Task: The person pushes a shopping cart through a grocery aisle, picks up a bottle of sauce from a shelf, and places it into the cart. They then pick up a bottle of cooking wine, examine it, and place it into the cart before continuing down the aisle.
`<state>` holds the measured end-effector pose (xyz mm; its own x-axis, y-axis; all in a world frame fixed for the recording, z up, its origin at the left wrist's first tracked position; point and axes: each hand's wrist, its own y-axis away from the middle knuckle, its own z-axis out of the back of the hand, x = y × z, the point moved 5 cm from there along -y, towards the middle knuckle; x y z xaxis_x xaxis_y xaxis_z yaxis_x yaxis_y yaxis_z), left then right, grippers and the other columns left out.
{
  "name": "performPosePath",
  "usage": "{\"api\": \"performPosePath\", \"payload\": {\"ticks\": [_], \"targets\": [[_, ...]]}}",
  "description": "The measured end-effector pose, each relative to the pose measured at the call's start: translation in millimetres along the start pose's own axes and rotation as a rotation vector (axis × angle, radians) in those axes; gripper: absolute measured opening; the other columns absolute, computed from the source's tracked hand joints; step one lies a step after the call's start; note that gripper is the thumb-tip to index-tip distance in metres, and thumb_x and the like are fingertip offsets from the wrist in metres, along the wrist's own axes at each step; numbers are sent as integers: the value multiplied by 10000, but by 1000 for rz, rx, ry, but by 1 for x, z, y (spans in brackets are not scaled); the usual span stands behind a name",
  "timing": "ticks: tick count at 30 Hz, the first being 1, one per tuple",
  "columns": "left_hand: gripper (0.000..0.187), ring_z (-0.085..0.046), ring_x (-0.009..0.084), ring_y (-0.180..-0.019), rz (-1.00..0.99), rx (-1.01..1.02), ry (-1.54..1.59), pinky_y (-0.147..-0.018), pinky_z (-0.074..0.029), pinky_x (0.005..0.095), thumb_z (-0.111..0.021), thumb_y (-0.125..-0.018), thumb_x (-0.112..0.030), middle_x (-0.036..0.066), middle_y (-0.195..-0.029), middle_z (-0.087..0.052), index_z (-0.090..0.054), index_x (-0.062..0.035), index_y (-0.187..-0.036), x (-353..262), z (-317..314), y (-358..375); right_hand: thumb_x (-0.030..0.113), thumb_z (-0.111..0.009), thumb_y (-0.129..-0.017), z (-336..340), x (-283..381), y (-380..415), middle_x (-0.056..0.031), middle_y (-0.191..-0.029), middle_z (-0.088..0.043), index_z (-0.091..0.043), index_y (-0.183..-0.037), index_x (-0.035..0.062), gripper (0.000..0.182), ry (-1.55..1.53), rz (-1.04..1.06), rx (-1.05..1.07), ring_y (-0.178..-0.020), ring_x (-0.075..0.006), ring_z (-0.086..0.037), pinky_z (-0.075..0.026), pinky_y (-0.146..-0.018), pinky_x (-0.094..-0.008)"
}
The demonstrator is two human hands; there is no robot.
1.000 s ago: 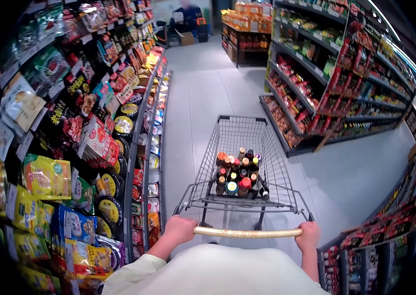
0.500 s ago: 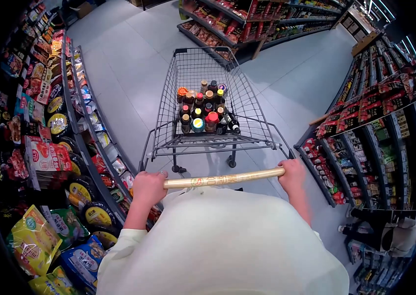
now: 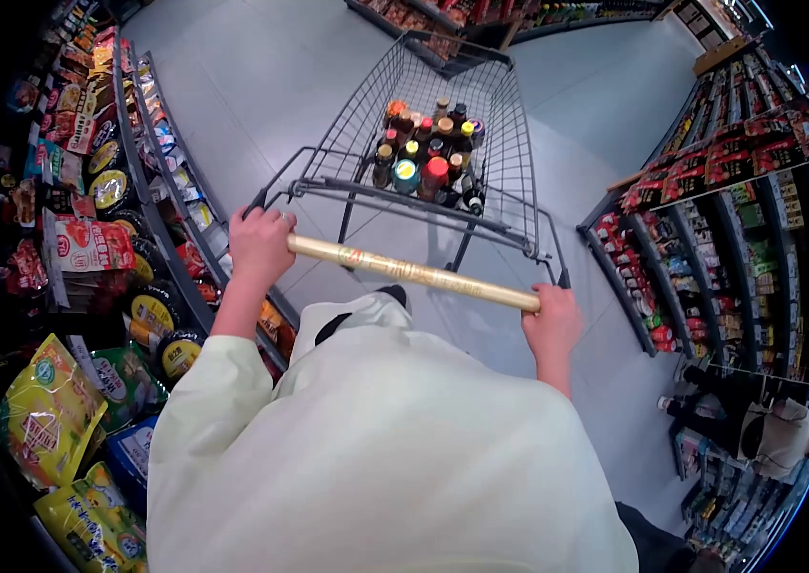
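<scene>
A: What does the person hold?

B: The left hand (image 3: 259, 244) grips the left end of the cart handle (image 3: 412, 273). The right hand (image 3: 551, 320) grips the right end. The fingers of both hands curl tight around the yellow bar.

A: Where is the cart?

B: The shopping cart (image 3: 510, 162) stands right in front of the person, on the grey floor (image 3: 261, 86). It points up and a bit to the right in the picture, so the handle slants down toward the right hand.

A: What is inside it?

B: A bunch of bottles (image 3: 428, 158) stands close together at the near end of the basket. Their caps are red, orange, yellow and blue. One dark bottle lies on its side by the others.

A: What is around the cart?

B: On the left is a shelf (image 3: 151, 258) full of bright snack bags (image 3: 46, 420). On the right are more shelves with red packs (image 3: 739, 158). Low on the right, another person (image 3: 772, 435) stands by the shelves, well apart from the cart.
</scene>
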<state>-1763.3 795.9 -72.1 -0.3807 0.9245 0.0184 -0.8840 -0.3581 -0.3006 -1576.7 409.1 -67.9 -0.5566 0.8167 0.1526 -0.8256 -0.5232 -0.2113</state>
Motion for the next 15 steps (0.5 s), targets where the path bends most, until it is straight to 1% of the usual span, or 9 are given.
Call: {"api": "performPosePath", "payload": {"ticks": [3,4,5,7,9,11,13,14,15], "targets": [[185,-618,201,-830,-6,98,-21,-914,-445,440,-681,-706,-134,-13,-777,-638,-726,-190,-876,13,-6,-10,93,-713,-664,-2,15,13,-19,-846,-648,-679,-897,136,240,1,-28,-33,-888,-239,-592,-465,-840,-410],[185,-618,201,-830,-12,100,-22,-914,-445,440,-681,-706,-134,-13,-777,-638,-726,-190,-876,17,-6,-14,107,-718,-659,-4,17,16,-24,-854,-651,-684,-912,138,257,-8,-23,-41,-886,-241,-591,-441,-950,-433],[205,-627,198,-838,-36,149,-19,-917,-442,439,-687,-706,-150,-11,-791,-648,-734,-195,-901,20,-8,-19,107,-718,-659,-6,18,18,-24,-854,-651,-684,-912,138,257,-9,-25,-44,-886,-241,-591,-441,-950,-433],[227,-637,195,-846,-65,185,-18,-920,-439,439,-694,-706,-166,-8,-804,-658,-741,-200,-926,27,-8,-33,130,-728,-657,-11,21,21,-24,-847,-656,-690,-925,141,271,63,-1,-1,-907,-233,-595,-401,-1043,-456],[249,-658,189,-848,-182,352,5,-949,-431,439,-705,-699,-202,-2,-809,-674,-745,-194,-945,34,-12,-47,143,-734,-655,-14,26,18,-26,-839,-657,-693,-931,142,279,48,41,-1,-903,-229,-601,-394,-1055,-459],[271,-671,187,-831,-295,351,8,-977,-426,428,-709,-694,-220,4,-805,-685,-746,-188,-961,42,-15,-64,155,-741,-654,-10,30,16,-29,-831,-659,-696,-937,143,287,43,60,3,-899,-224,-607,-388,-1068,-463],[282,-672,200,-876,-442,451,108,-1040,-404,405,-721,-664,-210,21,-794,-677,-746,-176,-943,49,-29,-80,162,-737,-665,-13,40,10,-41,-796,-653,-698,-931,130,271,38,52,134,-856,-227,-621,-397,-1062,-463],[279,-676,200,-826,-509,401,125,-964,-463,361,-712,-663,-197,25,-753,-678,-748,-171,-938,50,-32,-87,162,-737,-665,-14,42,8,-41,-796,-653,-698,-931,130,271,43,24,133,-856,-227,-621,-397,-1062,-463],[279,-676,200,-826,-532,398,135,-964,-463,361,-712,-663,-197,25,-753,-678,-748,-171,-938,65,-39,-85,168,-736,-675,-17,57,11,-47,-776,-648,-698,-922,124,253,61,26,107,-823,-232,-623,-408,-1051,-463]]}}
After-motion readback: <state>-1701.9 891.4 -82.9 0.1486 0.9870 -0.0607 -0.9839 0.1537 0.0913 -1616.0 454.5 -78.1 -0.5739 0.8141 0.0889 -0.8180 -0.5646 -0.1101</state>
